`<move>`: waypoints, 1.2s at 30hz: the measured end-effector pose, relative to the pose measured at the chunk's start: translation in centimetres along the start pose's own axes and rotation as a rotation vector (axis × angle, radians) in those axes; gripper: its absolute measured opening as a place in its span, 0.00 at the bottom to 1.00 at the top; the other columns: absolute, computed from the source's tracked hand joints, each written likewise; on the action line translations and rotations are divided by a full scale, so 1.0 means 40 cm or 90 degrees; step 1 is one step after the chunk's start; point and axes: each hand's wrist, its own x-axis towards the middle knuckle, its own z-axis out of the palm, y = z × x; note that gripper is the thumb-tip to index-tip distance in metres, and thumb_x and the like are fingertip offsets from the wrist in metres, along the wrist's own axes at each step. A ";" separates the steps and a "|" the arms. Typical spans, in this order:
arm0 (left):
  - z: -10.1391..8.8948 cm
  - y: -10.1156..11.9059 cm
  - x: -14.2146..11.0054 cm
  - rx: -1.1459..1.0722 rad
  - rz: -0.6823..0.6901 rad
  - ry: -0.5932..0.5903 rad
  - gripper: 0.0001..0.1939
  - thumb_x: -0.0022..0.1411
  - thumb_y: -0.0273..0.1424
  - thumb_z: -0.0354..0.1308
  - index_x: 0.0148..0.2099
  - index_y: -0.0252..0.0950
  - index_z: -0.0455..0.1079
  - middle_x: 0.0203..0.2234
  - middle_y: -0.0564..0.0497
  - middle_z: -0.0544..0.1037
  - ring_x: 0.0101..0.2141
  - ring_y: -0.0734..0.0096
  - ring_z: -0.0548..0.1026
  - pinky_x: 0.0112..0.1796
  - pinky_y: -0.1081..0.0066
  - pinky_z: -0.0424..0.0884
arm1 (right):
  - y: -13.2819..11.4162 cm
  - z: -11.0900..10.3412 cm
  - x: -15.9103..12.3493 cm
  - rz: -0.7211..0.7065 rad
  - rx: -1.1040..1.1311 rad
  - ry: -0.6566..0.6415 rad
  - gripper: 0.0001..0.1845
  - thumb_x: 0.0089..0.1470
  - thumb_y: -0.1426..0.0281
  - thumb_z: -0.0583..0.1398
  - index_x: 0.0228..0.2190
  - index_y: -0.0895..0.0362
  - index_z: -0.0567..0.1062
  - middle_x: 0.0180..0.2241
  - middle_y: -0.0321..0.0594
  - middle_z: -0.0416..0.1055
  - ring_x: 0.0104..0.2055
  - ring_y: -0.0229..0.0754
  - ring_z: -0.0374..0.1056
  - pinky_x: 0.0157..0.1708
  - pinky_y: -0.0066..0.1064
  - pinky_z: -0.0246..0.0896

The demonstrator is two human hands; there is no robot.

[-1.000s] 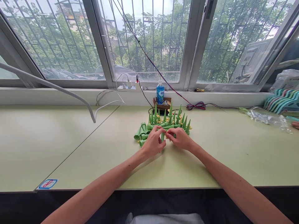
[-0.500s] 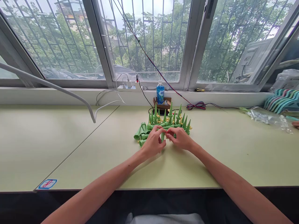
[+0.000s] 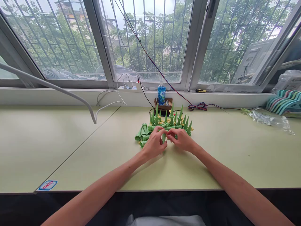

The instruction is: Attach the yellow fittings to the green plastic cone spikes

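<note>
Fingers of my left hand (image 3: 155,142) are closed round a green plastic cone (image 3: 164,138), held roughly upright just above the table. My right hand (image 3: 180,139) meets it from the right, fingertips pinched at the cone's upper side; whatever small piece sits between them is hidden. Right behind both hands stand several pointed green cones (image 3: 171,112) with small yellow parts among them. More green cones (image 3: 144,130) lie on their sides in a pile to the left of my left hand.
A blue liquid bottle (image 3: 161,94) stands by a small brown box (image 3: 171,102) behind the cones. Bundled cable (image 3: 198,106) lies at the back edge. Clear plastic bags (image 3: 270,121) and a row of coloured hangers (image 3: 284,102) are at far right. A white cable (image 3: 77,99) hangs at left.
My hands and the cone stay almost in place. At the far right edge, part of another person's hand has gone out of view.
</note>
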 end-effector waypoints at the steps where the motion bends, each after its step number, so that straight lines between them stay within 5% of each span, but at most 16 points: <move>1: 0.000 0.000 0.000 0.000 0.001 0.001 0.14 0.55 0.23 0.54 0.45 0.38 0.67 0.49 0.46 0.65 0.22 0.83 0.69 0.29 0.70 0.72 | 0.000 0.000 0.000 0.000 0.000 0.000 0.10 0.60 0.67 0.55 0.28 0.56 0.71 0.24 0.35 0.72 0.25 0.36 0.63 0.29 0.28 0.57; 36: 0.000 0.001 0.000 0.002 -0.006 -0.009 0.14 0.55 0.23 0.53 0.45 0.38 0.66 0.49 0.47 0.64 0.22 0.83 0.69 0.29 0.71 0.71 | -0.006 -0.002 0.001 -0.005 0.005 -0.001 0.10 0.60 0.70 0.55 0.28 0.57 0.72 0.25 0.35 0.72 0.26 0.36 0.63 0.30 0.28 0.56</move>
